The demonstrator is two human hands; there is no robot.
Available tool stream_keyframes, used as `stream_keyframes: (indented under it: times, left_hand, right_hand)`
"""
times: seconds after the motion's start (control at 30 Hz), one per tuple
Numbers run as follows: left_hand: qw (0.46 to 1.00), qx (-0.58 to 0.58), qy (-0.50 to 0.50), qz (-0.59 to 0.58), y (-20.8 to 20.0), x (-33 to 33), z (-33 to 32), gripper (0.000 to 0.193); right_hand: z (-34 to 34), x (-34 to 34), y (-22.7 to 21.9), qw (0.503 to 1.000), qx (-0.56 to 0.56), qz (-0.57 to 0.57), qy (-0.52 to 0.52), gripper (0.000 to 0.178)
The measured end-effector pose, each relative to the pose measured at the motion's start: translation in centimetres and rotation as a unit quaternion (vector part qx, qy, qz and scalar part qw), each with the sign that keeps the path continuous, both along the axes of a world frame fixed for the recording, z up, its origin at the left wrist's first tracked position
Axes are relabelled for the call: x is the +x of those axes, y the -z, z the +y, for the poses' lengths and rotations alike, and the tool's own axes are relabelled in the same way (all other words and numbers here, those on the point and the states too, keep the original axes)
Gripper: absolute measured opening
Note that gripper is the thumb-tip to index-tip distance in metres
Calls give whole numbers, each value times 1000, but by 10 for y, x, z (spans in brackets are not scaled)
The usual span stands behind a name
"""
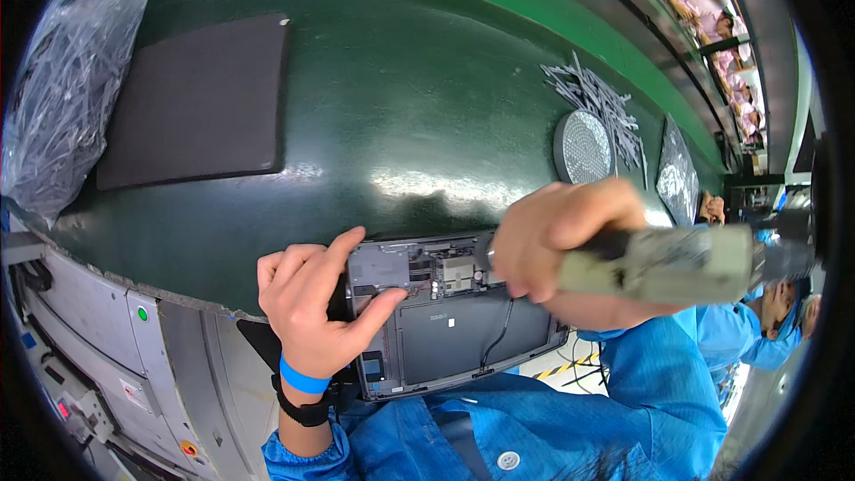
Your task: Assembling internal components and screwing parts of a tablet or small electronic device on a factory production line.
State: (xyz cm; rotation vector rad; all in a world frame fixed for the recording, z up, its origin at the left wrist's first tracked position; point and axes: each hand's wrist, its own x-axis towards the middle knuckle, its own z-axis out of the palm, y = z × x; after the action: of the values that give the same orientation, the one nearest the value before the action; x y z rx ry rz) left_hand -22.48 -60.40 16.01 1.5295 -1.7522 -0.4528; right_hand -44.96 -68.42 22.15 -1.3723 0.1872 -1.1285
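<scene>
An opened laptop base (pixel 476 338) lies at the bench's near edge, its inner boards, flat dark battery area and a black cable showing. My left hand (pixel 312 303) grips its left end, thumb on the inside and fingers along the far rim. A blue band and a black strap circle that wrist. Over the right part of the base, my right hand (pixel 570 240) is closed round a pale green electric screwdriver (pixel 659 263), smeared by motion. The hand and tool hide that side of the base, so I cannot tell whether the tip touches it.
A dark flat panel (pixel 196 102) lies far left, beside a clear plastic bag (pixel 71 80). Far right are a round dish of small parts (pixel 583 147), a pile of grey strips (pixel 597 93) and another plastic bag (pixel 679 174). Other people in blue work at the right.
</scene>
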Motion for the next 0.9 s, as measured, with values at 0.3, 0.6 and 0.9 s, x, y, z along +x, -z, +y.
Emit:
stream_keyframes:
  times: [0.3, 0.6, 0.9]
  left_hand:
    - [1000, -4, -14, -12, 1, -6, 2, 62]
    - [1000, 12, -7, -9, 6, -7, 8, 67]
    - [974, 119, -74, 178, -17, -14, 22, 63]
  right_hand:
    - [-23, -131, -36, 986, 101, -68, 117, 70]
    - [-33, -210, 9, 897, 249, -364, 16, 35]
    - [-32, -221, 17, 940, 216, -262, -7, 55]
